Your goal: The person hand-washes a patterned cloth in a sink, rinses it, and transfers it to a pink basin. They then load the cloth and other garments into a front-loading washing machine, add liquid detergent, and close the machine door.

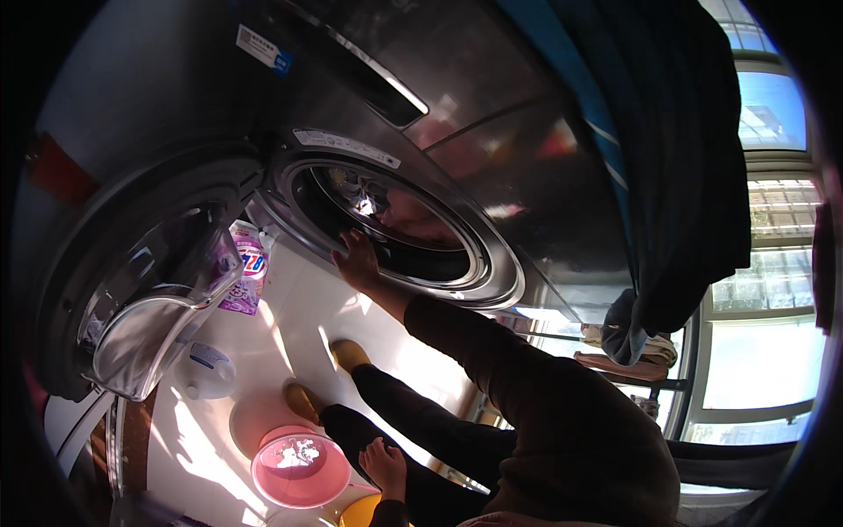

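Note:
My right hand [357, 261] reaches across to the lower rim of a front-loading washing machine [454, 197], fingers spread at the edge of its round opening. I see nothing held in it. Inside the drum lie a pinkish cloth [415, 214] and a dark-and-white patterned cloth [359, 197]. The machine's round door [151, 263], with its clear glass bowl, hangs wide open on the left. Down by my legs, my left hand [385, 464] is loosely curled with nothing visible in it. It is nearest to a pink plastic basin [299, 487] on the floor.
A purple detergent bag [240, 300] and a whitish plastic jug [207, 372] stand on the floor near the door. Part of a yellow basin [359, 510] shows at the bottom. Dark garments [685, 165] hang at the upper right, before the windows [767, 356].

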`<state>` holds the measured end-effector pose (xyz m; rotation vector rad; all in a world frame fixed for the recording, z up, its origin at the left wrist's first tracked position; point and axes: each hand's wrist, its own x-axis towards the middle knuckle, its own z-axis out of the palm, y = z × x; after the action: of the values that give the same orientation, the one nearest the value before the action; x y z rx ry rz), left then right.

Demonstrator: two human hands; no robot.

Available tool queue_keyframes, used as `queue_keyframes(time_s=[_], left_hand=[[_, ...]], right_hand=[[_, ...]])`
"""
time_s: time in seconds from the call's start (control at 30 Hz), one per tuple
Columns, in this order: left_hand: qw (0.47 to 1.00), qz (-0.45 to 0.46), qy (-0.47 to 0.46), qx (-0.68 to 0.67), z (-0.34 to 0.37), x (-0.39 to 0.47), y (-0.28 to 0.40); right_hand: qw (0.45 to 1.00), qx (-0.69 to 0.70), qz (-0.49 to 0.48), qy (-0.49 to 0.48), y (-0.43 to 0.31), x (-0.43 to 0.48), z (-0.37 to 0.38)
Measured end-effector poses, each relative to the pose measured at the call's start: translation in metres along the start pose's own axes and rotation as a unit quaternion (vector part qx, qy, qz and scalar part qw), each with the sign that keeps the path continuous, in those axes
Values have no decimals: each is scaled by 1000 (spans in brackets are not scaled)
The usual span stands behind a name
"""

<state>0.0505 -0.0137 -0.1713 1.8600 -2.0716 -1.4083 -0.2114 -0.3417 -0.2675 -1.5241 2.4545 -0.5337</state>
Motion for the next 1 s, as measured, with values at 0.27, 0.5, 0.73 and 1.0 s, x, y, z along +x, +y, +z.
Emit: queue_keyframes(time_s=[0.27, 0.5, 0.73, 1.0], left_hand=[[997, 32, 62, 36, -28, 3, -8], [997, -22, 36, -61, -86, -8, 13], [990, 51, 30, -131, -117, -1, 55], [964, 133, 78, -217, -169, 25, 128]], right_hand=[[959, 231, -135, -92, -171, -74, -213], [887, 126, -408, 178, -251, -62, -452], [980, -101, -59, 158, -200, 50, -546], [900, 164, -260, 308, -224, -2, -576]])
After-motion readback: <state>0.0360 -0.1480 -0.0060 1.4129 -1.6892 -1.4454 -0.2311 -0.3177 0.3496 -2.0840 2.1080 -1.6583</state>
